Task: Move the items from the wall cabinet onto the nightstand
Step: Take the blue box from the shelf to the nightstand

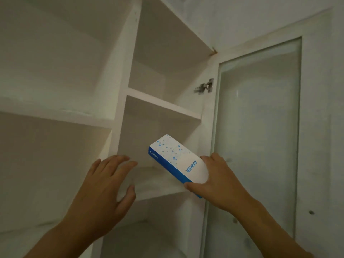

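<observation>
- Step in hand: removal from the white wall cabinet [119, 101].
- The right hand [219, 181] grips the near end of the white-and-blue cardboard box [178, 161], held tilted above the lower right shelf [158, 185].
- The left hand [104, 187] hovers with fingers spread, holding nothing.
- Next move likely: draw the box clear and carry it to the nightstand, which is out of view.

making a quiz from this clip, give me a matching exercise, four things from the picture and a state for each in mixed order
Things:
1. right hand
2. left hand
3. cabinet door
4. hinge

States:
A. swung open, frosted glass panel
B. metal, fixed to the cabinet's inner side
C. empty, fingers spread
D. grips the white and blue box

Pairs: 1-D, 2-C, 3-A, 4-B
</observation>
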A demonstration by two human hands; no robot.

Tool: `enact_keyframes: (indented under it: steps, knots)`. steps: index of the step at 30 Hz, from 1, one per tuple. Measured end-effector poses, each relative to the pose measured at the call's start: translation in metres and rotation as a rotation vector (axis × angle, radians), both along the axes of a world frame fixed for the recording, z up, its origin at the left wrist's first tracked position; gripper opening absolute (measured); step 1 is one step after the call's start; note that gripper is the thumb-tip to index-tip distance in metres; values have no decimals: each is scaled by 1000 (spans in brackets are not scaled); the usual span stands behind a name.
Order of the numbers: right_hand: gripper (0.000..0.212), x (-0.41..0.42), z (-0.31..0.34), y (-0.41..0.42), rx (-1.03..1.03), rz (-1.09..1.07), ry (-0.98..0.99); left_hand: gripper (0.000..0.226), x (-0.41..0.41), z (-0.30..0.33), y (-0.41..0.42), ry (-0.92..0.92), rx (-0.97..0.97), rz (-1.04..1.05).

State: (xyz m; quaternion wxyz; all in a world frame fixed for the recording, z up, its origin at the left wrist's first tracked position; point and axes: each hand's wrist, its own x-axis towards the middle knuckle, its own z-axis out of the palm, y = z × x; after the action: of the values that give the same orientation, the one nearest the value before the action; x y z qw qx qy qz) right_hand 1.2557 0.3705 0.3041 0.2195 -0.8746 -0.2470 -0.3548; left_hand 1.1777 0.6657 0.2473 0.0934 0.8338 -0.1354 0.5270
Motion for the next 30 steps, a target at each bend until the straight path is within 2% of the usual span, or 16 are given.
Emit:
enact_keyframes:
  steps: [4, 8, 18, 21, 26, 30]
  knots:
    - [61, -5, -55, 2, 29, 66, 54, 51, -19, -41, -3, 91, -18, 51]
    - [69, -9, -109, -5, 51, 131, 141, 52, -35, -87, -17, 187, -5, 93]
    - [63, -26, -248, -45, 59, 269, 423, 51, -84, -216, -61, 418, -254, 240]
    - [66, -35, -287, -56, 47, 301, 487, 52, -106, -249, -77, 463, -268, 337]
    - [70, -53, -340, -63, -8, 379, 553, 51, -150, -296, -107, 517, -485, 424]
    - [78, -76, -379, -57, -23, 455, 592, 50, -188, -329, -132, 595, -572, 514]
